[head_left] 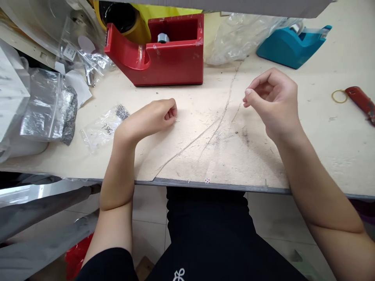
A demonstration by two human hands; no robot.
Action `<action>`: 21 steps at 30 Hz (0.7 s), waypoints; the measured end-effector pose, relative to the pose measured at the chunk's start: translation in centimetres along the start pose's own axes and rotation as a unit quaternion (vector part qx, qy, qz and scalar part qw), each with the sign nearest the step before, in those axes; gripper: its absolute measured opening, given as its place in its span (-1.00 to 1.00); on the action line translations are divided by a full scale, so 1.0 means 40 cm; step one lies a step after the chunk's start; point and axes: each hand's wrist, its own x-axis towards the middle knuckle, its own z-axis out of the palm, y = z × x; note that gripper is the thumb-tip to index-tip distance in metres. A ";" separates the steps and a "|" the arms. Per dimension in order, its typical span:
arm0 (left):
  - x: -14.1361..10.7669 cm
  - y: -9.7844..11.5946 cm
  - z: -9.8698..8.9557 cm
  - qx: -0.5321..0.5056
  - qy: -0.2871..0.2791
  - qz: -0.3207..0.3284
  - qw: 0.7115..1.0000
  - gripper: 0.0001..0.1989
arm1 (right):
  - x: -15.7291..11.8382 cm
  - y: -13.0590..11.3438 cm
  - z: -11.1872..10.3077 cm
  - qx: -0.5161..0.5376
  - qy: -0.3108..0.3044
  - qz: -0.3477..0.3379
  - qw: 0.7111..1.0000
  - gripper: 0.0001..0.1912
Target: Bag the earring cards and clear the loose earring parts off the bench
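- red tape dispenser, solid and glossy
- teal tape dispenser, with a paler blue edge
- cream bench top, streaked with grey lines and dark specks
- black trousers, with a white outlined motif
- yellow rubber band
- red cutter, mottled dark at one end

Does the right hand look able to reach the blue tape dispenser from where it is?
Probably yes: the right hand is raised close to the blue tape dispenser, and nothing stands between them on the bench.

The clear zip bag bears handwritten black figures, apparently "986"; the white label on another bag is unreadable.
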 end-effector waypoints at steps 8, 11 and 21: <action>0.005 0.031 0.036 0.085 0.037 0.017 0.996 -0.73 | 0.054 0.002 -0.077 -0.034 0.111 -0.071 0.991 -0.69; 0.007 0.035 0.051 0.107 0.061 0.024 0.992 -0.69 | 0.082 0.015 -0.111 -0.064 0.151 -0.064 0.984 -0.65; 0.020 0.007 0.028 -0.031 0.115 0.053 0.991 -0.73 | 0.162 0.115 -0.200 -0.143 0.235 0.000 0.961 -0.59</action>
